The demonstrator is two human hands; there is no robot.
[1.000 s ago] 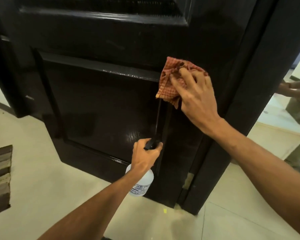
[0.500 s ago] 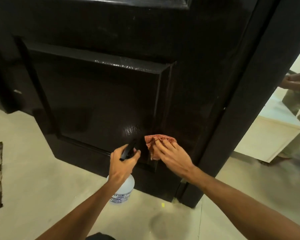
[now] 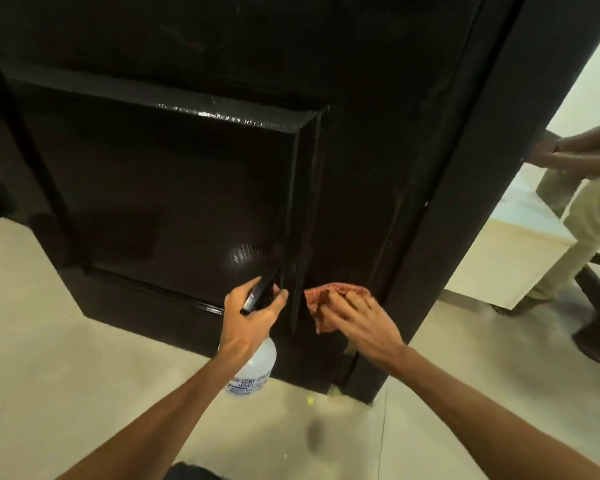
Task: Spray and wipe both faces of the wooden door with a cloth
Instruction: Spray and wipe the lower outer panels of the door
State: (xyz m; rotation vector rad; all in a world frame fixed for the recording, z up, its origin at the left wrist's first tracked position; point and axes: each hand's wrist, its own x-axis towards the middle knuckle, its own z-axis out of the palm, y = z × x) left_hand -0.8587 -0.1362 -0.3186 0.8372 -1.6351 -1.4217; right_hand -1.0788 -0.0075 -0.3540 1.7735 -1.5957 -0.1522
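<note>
The dark glossy wooden door (image 3: 174,188) fills most of the view, with a recessed lower panel. My right hand (image 3: 359,323) presses a red checked cloth (image 3: 326,299) flat against the door's right stile, low near the floor. My left hand (image 3: 252,315) grips the black trigger head of a clear white spray bottle (image 3: 253,372), which hangs below the hand just in front of the panel's lower right corner. The bottle's nozzle sits close to the door.
The dark door frame (image 3: 465,202) stands right of the cloth. Beyond it another person (image 3: 575,202) in beige trousers leans by a pale cabinet (image 3: 510,251). Cream floor tiles (image 3: 66,358) stretch below the door.
My right hand has swept the cloth down the stile from mid-height to near the floor, then slightly right. My left hand with the bottle stayed low beside the panel.
</note>
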